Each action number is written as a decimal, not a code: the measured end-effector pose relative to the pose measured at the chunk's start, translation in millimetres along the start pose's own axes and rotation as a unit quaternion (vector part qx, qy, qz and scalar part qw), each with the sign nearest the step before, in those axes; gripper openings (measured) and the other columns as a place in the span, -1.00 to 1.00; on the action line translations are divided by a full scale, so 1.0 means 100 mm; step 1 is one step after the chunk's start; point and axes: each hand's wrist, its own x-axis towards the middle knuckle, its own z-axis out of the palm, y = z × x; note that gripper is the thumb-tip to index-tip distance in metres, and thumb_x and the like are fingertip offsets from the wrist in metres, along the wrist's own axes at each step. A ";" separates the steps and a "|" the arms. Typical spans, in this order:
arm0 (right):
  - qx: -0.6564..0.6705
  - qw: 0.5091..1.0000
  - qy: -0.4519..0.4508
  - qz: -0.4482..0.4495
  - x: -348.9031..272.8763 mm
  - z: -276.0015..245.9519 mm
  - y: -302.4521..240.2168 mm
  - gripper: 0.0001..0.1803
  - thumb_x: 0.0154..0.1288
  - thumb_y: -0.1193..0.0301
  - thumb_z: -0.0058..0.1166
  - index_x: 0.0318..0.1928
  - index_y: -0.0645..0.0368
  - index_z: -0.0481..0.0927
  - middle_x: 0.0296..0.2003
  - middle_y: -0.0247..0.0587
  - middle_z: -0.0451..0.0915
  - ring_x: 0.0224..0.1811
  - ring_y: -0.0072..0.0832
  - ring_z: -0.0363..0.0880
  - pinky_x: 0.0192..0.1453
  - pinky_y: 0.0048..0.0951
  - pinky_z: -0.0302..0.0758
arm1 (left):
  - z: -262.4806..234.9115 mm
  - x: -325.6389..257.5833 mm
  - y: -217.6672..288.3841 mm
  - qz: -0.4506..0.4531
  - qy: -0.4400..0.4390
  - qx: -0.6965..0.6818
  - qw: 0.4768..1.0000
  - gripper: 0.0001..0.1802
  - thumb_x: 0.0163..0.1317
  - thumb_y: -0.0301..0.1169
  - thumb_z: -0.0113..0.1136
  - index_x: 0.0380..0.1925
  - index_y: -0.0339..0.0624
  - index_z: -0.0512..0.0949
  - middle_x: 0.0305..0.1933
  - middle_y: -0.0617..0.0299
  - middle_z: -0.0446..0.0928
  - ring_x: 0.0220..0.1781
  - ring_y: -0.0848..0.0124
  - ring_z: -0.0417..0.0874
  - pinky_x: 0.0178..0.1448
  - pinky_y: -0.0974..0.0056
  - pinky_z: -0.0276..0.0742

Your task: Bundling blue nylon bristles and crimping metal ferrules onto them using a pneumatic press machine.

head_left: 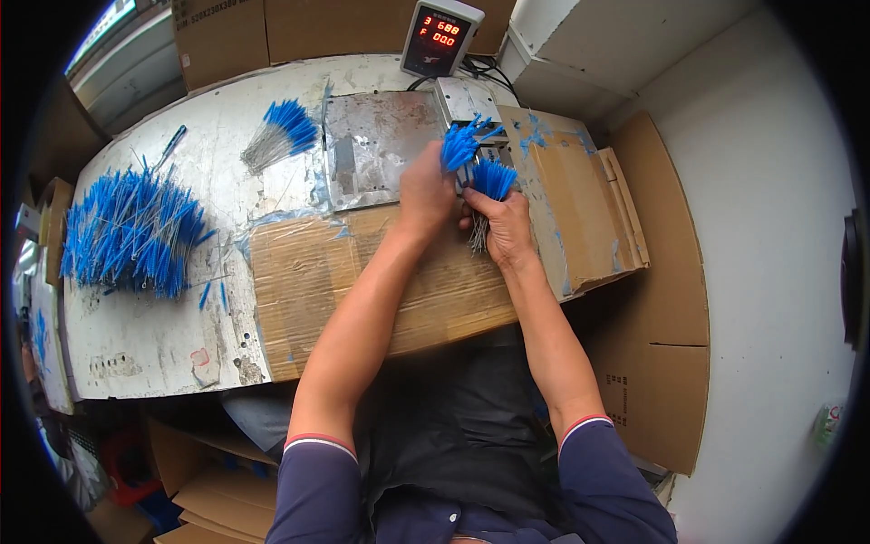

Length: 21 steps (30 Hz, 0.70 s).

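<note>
In my right hand [509,227] I grip a bundle of thin metal wires with blue ends [494,179]. Its blue ends point up past my thumb, and the bare wire ends hang below my fingers. Close beside it, my left hand [428,189], slightly blurred, is closed at a second bunch of blue-ended wires [460,147]. Those blue ends fan out to the upper right, and my left fingertips are largely hidden. Both hands are just in front of a small metal device [468,100], beside the right edge of a worn metal plate [385,136].
A large heap of blue-ended wires [136,231] lies on the white table [181,344] at left. Behind it are a pen [170,145] and a smaller bundle [283,131]. Cardboard [362,299] covers the front edge. A red-lit display [441,38] stands at the back; a cardboard box [580,199] lies right.
</note>
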 end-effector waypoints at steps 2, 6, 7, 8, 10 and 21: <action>-0.036 0.999 -0.005 -0.007 -0.01 0.02 0.01 -0.75 0.13 0.57 0.34 -0.14 0.24 0.65 -0.34 -0.35 0.66 -0.46 -0.56 0.63 -0.53 -0.50 0.65 | -0.01 0.00 -0.02 0.000 0.000 0.000 1.000 -0.78 0.26 -0.51 0.30 -0.10 -0.18 0.55 -0.31 -0.06 0.65 -0.27 -0.06 0.71 -0.22 0.07 0.58; -0.059 0.998 0.036 -0.004 -0.03 0.03 -0.05 -0.76 0.11 0.61 0.29 -0.16 0.26 0.66 -0.33 -0.34 0.66 -0.45 -0.57 0.62 -0.53 -0.49 0.66 | 0.01 0.00 0.01 0.006 -0.011 0.001 1.000 -0.78 0.27 -0.50 0.28 -0.09 -0.18 0.54 -0.31 -0.10 0.64 -0.25 -0.11 0.70 -0.22 0.03 0.57; -0.079 0.995 0.061 -0.020 -0.02 0.05 -0.06 -0.78 0.10 0.63 0.27 -0.18 0.27 0.65 -0.35 -0.33 0.65 -0.47 -0.57 0.62 -0.54 -0.48 0.66 | 0.01 0.00 0.01 0.007 -0.016 0.007 1.000 -0.78 0.27 -0.50 0.28 -0.09 -0.18 0.53 -0.31 -0.11 0.64 -0.25 -0.13 0.69 -0.21 0.01 0.56; -0.099 0.991 0.086 -0.036 -0.01 0.06 -0.06 -0.79 0.09 0.65 0.26 -0.21 0.29 0.65 -0.37 -0.33 0.65 -0.48 -0.56 0.62 -0.56 -0.47 0.66 | 0.00 0.01 0.00 0.005 -0.015 0.008 1.000 -0.78 0.27 -0.50 0.28 -0.09 -0.18 0.53 -0.31 -0.11 0.64 -0.25 -0.13 0.69 -0.21 0.01 0.56; -0.096 0.989 0.103 -0.038 0.05 0.04 -0.05 -0.81 0.09 0.66 0.25 -0.24 0.30 0.62 -0.41 -0.29 0.62 -0.52 -0.54 0.61 -0.57 -0.45 0.64 | -0.01 0.02 -0.02 -0.012 0.052 0.050 0.997 -0.79 0.30 -0.45 0.29 -0.10 -0.19 0.52 -0.33 -0.12 0.63 -0.26 -0.15 0.68 -0.23 -0.03 0.54; -0.113 0.975 0.186 -0.032 0.33 0.12 -0.05 -0.89 0.04 0.71 0.17 -0.38 0.33 0.56 -0.52 -0.20 0.59 -0.61 -0.45 0.60 -0.59 -0.36 0.70 | -0.04 0.06 -0.04 -0.030 0.106 0.051 0.993 -0.75 0.36 -0.33 0.29 -0.10 -0.19 0.49 -0.36 -0.14 0.62 -0.27 -0.18 0.66 -0.25 -0.06 0.50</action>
